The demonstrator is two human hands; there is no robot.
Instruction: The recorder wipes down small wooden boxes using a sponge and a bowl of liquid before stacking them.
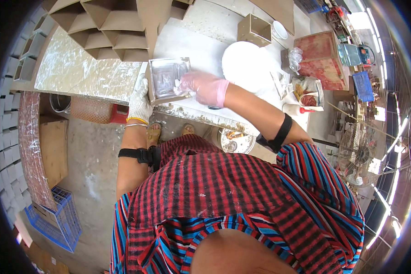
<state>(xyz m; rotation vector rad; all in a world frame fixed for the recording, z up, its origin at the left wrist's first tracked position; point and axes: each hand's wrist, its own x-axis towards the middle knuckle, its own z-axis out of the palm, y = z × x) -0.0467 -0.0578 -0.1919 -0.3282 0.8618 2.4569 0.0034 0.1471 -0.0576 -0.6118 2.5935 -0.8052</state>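
A shallow square box [165, 78] with a thin brown rim stands near the worktable's front edge, its inside smeared with white. My left hand [140, 102], in a white knit glove with a yellow cuff, grips the box's left side; its fingertips are partly hidden. From the right comes my right hand [206, 87], in a thin pinkish glove, slightly blurred. Its fingers are closed on a small white wad [182, 89] at the box's right edge; what the wad is made of cannot be made out.
Stacked brown open boxes [109, 27] rise behind on the left. Right of my hand lies a large white round thing [246, 64], near a small open box [255, 31] and a white cup [279, 30]. A white bottle with a red tip [294, 109] lies farther right. A bucket [235, 140] stands below the edge.
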